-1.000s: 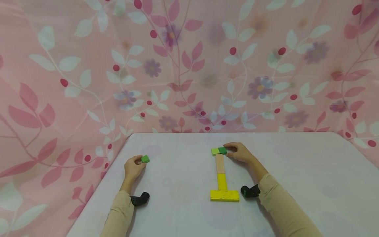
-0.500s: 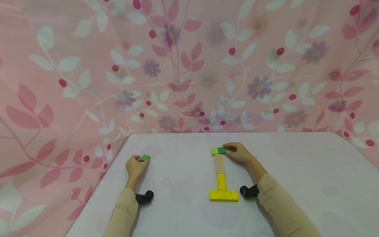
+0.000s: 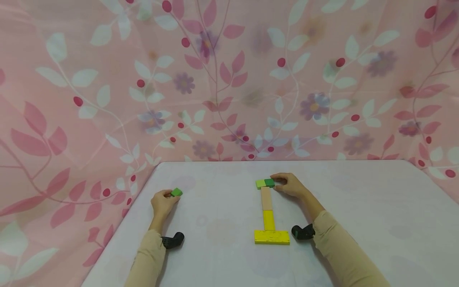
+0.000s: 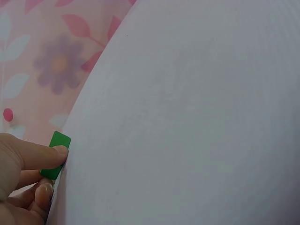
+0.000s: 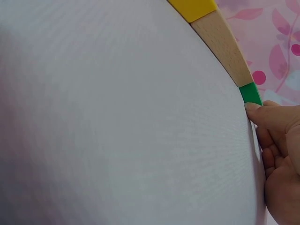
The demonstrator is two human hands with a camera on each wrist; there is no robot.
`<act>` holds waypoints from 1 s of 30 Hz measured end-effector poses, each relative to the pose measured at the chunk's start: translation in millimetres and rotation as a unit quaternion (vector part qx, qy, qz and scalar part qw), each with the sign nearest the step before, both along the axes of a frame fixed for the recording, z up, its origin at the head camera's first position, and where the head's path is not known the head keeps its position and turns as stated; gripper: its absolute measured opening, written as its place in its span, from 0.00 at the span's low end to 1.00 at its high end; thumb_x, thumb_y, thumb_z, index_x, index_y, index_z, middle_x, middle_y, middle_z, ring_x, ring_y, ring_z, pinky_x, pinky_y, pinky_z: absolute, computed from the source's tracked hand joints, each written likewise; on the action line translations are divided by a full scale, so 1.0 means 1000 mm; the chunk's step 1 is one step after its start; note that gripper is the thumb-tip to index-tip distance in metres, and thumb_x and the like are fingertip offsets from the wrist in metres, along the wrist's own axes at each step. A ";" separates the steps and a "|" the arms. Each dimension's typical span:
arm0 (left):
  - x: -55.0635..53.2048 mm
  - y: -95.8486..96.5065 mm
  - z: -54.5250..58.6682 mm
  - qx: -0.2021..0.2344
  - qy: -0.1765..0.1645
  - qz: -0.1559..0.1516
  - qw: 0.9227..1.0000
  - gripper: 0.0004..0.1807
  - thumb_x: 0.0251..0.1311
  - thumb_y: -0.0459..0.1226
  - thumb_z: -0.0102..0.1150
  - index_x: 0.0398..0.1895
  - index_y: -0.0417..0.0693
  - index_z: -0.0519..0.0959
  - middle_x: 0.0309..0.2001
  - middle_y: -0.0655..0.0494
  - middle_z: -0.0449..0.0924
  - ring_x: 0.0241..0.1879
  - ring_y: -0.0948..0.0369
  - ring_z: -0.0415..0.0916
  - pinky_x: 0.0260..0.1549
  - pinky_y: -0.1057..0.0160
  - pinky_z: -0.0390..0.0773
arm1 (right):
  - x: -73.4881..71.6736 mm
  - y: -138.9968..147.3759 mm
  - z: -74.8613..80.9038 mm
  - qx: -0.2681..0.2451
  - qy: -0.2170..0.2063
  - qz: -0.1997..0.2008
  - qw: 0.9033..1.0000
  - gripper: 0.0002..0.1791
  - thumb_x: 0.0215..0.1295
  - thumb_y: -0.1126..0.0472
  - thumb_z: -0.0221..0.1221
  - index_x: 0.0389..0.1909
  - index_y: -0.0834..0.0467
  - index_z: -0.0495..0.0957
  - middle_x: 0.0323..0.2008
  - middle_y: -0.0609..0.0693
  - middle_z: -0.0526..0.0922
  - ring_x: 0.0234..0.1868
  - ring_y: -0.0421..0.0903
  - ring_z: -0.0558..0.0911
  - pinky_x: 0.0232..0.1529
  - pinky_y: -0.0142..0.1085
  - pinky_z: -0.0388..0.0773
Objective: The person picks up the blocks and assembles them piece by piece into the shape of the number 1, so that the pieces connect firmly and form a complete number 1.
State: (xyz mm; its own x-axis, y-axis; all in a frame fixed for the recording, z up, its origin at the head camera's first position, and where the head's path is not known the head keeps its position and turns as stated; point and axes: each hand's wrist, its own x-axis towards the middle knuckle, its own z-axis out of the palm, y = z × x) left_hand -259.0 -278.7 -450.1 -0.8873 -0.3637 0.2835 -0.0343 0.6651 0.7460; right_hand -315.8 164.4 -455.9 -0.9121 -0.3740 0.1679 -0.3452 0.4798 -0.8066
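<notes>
At the left of the table, my left hand (image 3: 163, 204) pinches a small green block (image 3: 176, 192) between thumb and fingers. The left wrist view shows the thumb lying across that green block (image 4: 55, 168). My right hand (image 3: 292, 186) holds the dark green block (image 3: 269, 183) by its right end, fingertips at its edges. A light green block (image 3: 260, 184) sits against its left side. Below this pair, a plain wooden block (image 3: 266, 198) and a yellow block (image 3: 269, 220) form a stem down to a wider yellow bar (image 3: 272, 237).
The white-covered table (image 3: 218, 255) ends at a pink floral cloth (image 3: 229, 79) hanging behind and to the left. Black wrist-worn devices (image 3: 303, 232) jut inward from both sleeves. The yellow bar lies close to the right one.
The green block in my left hand has turned a little between the fingers, and the left wrist has shifted slightly right. My right hand and the row of blocks stay put.
</notes>
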 end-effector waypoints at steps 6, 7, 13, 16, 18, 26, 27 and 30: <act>0.002 -0.003 -0.001 -0.001 0.005 -0.011 1.000 0.19 0.44 0.30 0.69 0.40 0.27 0.80 0.34 0.36 0.80 0.34 0.50 0.75 0.36 0.61 0.70 | 0.000 0.001 0.001 -0.002 0.003 0.006 1.000 0.22 0.58 0.70 0.60 0.54 0.71 0.73 0.53 0.67 0.76 0.55 0.62 0.73 0.58 0.54 0.66; 0.003 -0.003 0.000 0.001 0.005 -0.013 1.000 0.19 0.44 0.31 0.69 0.40 0.28 0.80 0.34 0.36 0.81 0.33 0.52 0.75 0.35 0.62 0.70 | 0.000 0.001 0.001 -0.003 0.003 0.007 1.000 0.22 0.58 0.70 0.60 0.54 0.71 0.73 0.53 0.67 0.76 0.55 0.62 0.73 0.58 0.54 0.66; 0.003 -0.004 0.000 0.020 -0.009 -0.023 0.999 0.20 0.44 0.33 0.71 0.42 0.31 0.81 0.35 0.38 0.81 0.33 0.57 0.75 0.34 0.66 0.70 | 0.001 0.001 0.003 -0.005 0.002 0.004 1.000 0.22 0.58 0.70 0.61 0.54 0.71 0.73 0.53 0.67 0.76 0.55 0.62 0.73 0.58 0.54 0.66; 0.002 -0.004 0.000 0.024 -0.020 -0.033 0.999 0.21 0.44 0.33 0.70 0.43 0.32 0.81 0.36 0.38 0.82 0.36 0.53 0.76 0.34 0.66 0.71 | 0.002 0.001 0.004 -0.012 0.001 0.006 1.000 0.22 0.58 0.70 0.61 0.54 0.71 0.73 0.54 0.68 0.75 0.55 0.62 0.73 0.59 0.55 0.65; 0.000 -0.003 0.000 0.025 -0.025 -0.042 0.999 0.21 0.45 0.34 0.70 0.44 0.33 0.81 0.38 0.38 0.82 0.38 0.51 0.76 0.35 0.65 0.71 | 0.002 0.001 0.004 -0.015 0.001 0.007 1.000 0.22 0.58 0.70 0.61 0.54 0.72 0.73 0.54 0.68 0.75 0.55 0.63 0.73 0.59 0.55 0.65; -0.002 -0.001 0.000 0.015 -0.025 -0.061 0.998 0.21 0.45 0.33 0.71 0.44 0.34 0.81 0.39 0.38 0.82 0.38 0.50 0.77 0.35 0.65 0.72 | 0.001 0.000 0.001 -0.003 -0.002 0.000 1.000 0.22 0.58 0.70 0.61 0.55 0.69 0.73 0.54 0.66 0.75 0.55 0.61 0.73 0.59 0.54 0.65; -0.002 -0.001 0.000 0.015 -0.025 -0.062 0.998 0.21 0.45 0.33 0.71 0.44 0.34 0.81 0.39 0.39 0.82 0.38 0.50 0.77 0.35 0.65 0.72 | 0.001 0.000 0.001 -0.002 -0.004 -0.001 1.000 0.22 0.58 0.70 0.60 0.55 0.69 0.73 0.54 0.66 0.75 0.55 0.61 0.73 0.60 0.53 0.65; -0.003 0.001 0.001 0.018 -0.026 -0.065 0.997 0.21 0.45 0.33 0.71 0.44 0.34 0.81 0.38 0.39 0.82 0.38 0.51 0.77 0.34 0.65 0.72 | 0.000 0.000 0.001 -0.002 -0.010 -0.004 1.000 0.22 0.58 0.70 0.60 0.55 0.69 0.73 0.54 0.65 0.75 0.56 0.61 0.73 0.60 0.54 0.65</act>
State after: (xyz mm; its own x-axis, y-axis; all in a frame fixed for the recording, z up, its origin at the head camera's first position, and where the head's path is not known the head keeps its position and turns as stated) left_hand -261.6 -277.3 -448.8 -0.9408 -0.2541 0.2244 0.0107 0.6393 0.7689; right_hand -315.8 164.4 -455.2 -0.9182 -0.3658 0.1518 -0.3256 0.4791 -0.8152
